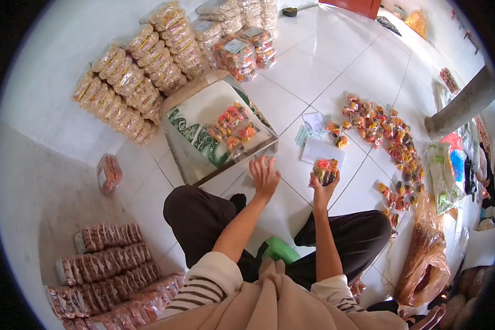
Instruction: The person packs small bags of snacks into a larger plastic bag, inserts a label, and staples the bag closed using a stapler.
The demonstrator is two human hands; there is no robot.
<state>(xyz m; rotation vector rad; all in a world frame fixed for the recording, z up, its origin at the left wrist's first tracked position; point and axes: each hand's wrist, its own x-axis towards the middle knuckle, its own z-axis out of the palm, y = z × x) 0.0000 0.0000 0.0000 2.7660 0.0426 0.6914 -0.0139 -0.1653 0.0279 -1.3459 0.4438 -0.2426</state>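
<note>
My right hand [324, 190] holds a small clear packet of orange, yellow and dark pieces [325, 169] above the tiled floor. My left hand [264, 176] hovers near the front edge of a low table, its fingers apart and nothing in them. A green-and-white patterned sheet [190, 130] covers part of the low table [236, 158]. On that sheet lies a clear plastic bag [234, 132] with several similar colourful packets in it. White papers [320, 149] lie on the floor just behind my right hand.
Many loose colourful packets [400, 144] lie on the floor to the right. Bagged goods [118, 82] are stacked along the left wall, with reddish packs [113, 258] at lower left. A brown plastic sack [425, 264] and a grey post [462, 104] stand right. A green object [280, 250] lies between my legs.
</note>
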